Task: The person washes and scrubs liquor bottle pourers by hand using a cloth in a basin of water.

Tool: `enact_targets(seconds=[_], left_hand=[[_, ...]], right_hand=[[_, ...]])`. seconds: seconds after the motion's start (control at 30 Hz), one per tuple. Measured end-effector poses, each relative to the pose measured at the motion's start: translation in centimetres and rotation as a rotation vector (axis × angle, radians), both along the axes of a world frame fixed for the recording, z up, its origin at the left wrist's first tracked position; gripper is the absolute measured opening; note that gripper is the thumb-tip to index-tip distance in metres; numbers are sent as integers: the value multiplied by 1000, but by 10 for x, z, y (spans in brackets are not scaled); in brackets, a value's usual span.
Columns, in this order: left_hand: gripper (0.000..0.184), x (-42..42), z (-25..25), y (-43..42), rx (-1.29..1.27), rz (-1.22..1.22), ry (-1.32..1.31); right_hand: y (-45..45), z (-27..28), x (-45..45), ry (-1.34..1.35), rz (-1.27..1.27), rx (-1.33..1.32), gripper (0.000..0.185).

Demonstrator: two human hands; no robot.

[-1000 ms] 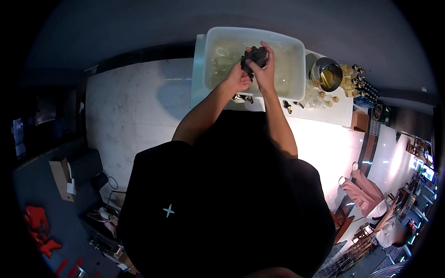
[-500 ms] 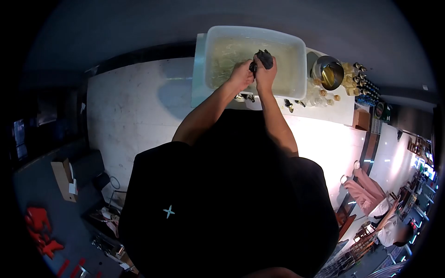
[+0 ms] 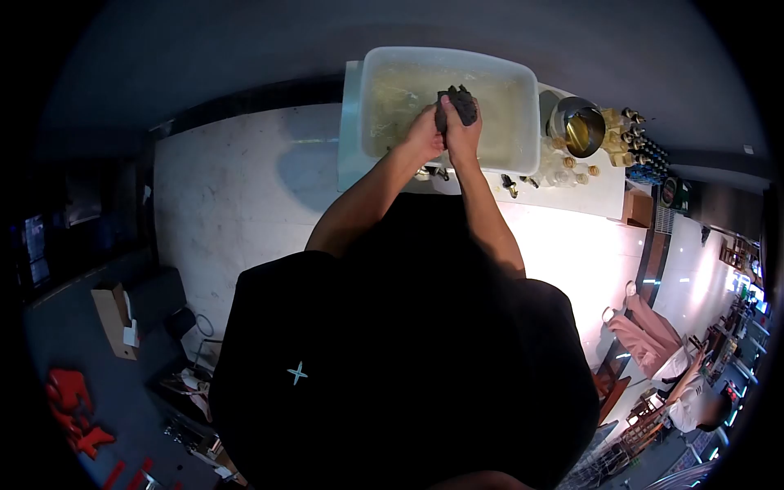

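Note:
A dark grey cloth (image 3: pixel 461 104) is bunched up between my two hands over a translucent white plastic tub (image 3: pixel 532 122). Cloudy, pale water (image 3: pixel 396 90) lies inside the tub. My left hand (image 3: pixel 425 136) is closed on the left and lower part of the cloth. On the other side, my right hand (image 3: pixel 463 137) has its fingers wrapped around the bundle, thumb on top. Parts of the fingers are hidden by the cloth.
Right of the tub stands a shiny metal pot (image 3: pixel 581 131) with yellowish contents. Small clear bottles with tan caps (image 3: pixel 572 175) and dark pourers (image 3: pixel 510 186) lie near the table edge. Several bottles (image 3: pixel 621 139) stand farther right. A person in pink trousers (image 3: pixel 645 339) is at lower right.
Both hands have shifted slightly left, and the cloth is now spread more across both palms. My left hand has opened its grip a little and turned against the cloth.

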State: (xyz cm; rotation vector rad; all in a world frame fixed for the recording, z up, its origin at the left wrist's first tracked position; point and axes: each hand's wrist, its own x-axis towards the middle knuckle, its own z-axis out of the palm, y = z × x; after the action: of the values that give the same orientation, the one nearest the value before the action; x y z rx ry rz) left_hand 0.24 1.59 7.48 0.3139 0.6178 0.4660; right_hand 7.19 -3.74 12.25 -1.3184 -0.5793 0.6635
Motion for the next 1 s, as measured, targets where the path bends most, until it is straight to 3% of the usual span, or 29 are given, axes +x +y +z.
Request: enact_targets(seconds=[0.2,0.4,0.5,0.53,0.63,0.73,0.77,0.83,1.0], left_hand=[[35,2,2,-3,11,12,128],[35,-5,9,-3,-52,-36,54],[33,-7,39,-6,-18,-59,-163],[29,-7,39,-4,-35,-68,-194],[27,-10,27,3,-65,-70,-240],[33,-9,20,3,-105,-14,-122],[34,-7,19,3,-68,6,-55],[38,-1,28,0,7,44,77],[39,-2,35,-9,221,-1,253]], right_hand=[[8,-7,3,-6,-145,-42,24],[12,-6,8,23,-195,-37,19],[14,-26,25,576,-156,121,20],[7,-8,24,693,-93,142,23],[-2,9,26,759,16,164,27],[-2,13,16,534,147,187,29],[-1,0,13,217,114,69,32],[3,-15,9,265,118,51,33],[4,-6,11,12,-147,-25,29]])
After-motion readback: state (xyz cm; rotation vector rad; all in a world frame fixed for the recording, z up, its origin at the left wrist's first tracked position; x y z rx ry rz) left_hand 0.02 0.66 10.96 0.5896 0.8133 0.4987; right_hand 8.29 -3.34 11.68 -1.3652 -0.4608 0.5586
